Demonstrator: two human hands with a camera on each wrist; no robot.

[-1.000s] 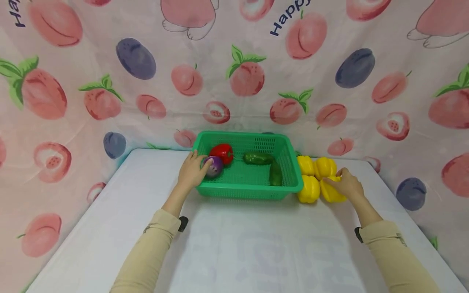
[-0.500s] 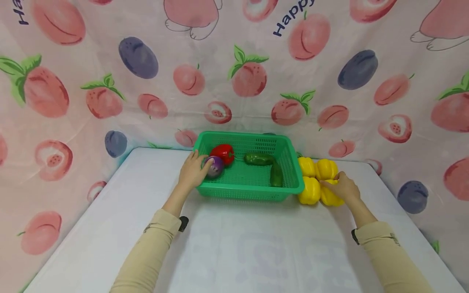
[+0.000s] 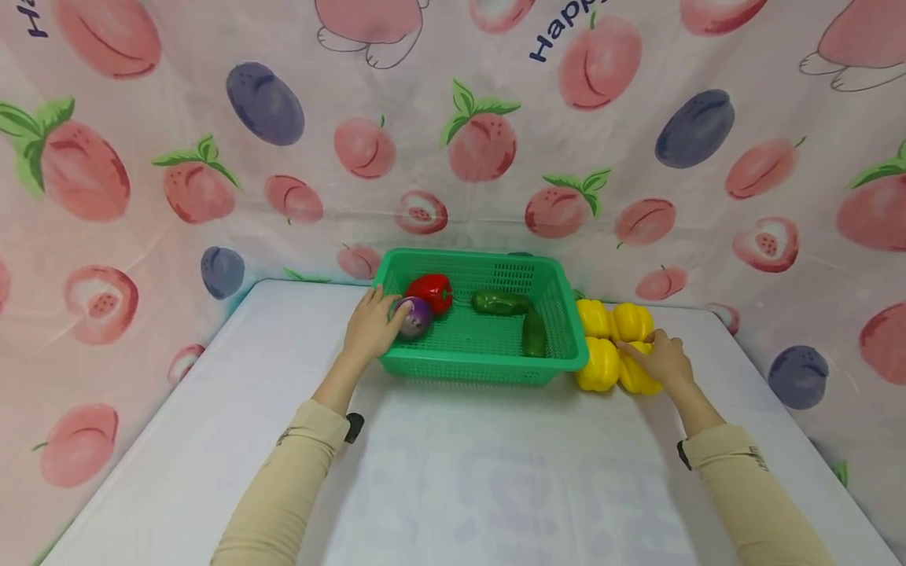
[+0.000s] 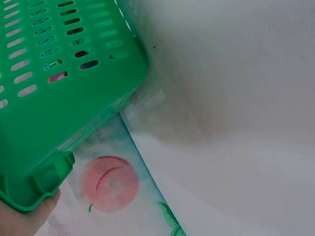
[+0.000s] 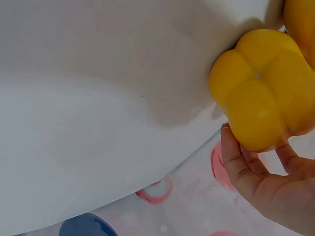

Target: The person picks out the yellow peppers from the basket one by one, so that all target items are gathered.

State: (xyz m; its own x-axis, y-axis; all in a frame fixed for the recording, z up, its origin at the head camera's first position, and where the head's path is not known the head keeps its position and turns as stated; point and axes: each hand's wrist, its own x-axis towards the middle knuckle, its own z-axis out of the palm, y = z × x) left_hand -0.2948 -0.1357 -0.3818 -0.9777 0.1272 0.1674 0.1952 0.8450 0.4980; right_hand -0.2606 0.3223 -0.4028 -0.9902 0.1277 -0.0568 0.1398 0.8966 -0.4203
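At the left end of the green basket (image 3: pixel 481 360), my left hand (image 3: pixel 370 326) grips the rim, its thumb reaching inside over a round purple vegetable (image 3: pixel 418 318). The left wrist view catches only part of that hand, under the lip of the basket wall (image 4: pixel 74 98). On the other side, my right hand (image 3: pixel 667 360) holds a yellow bell pepper (image 5: pixel 266 93) between thumb and fingers. That pepper is the front right one of a tight group to the right of the basket. Another yellow bell pepper (image 3: pixel 598 365) sits beside it, close to the basket wall.
Inside the basket are a red bell pepper (image 3: pixel 432 292) and two short dark green vegetables (image 3: pixel 500 303). Two more yellow bell peppers (image 3: pixel 631 322) stand behind the front pair. A fruit-print cloth (image 3: pixel 283 251) hangs along the back edge of the white table (image 3: pixel 453 464).
My right hand has shifted slightly left with the yellow bell pepper, closing it up against the others. The left hand stays on the basket rim. The head view has tilted slightly.
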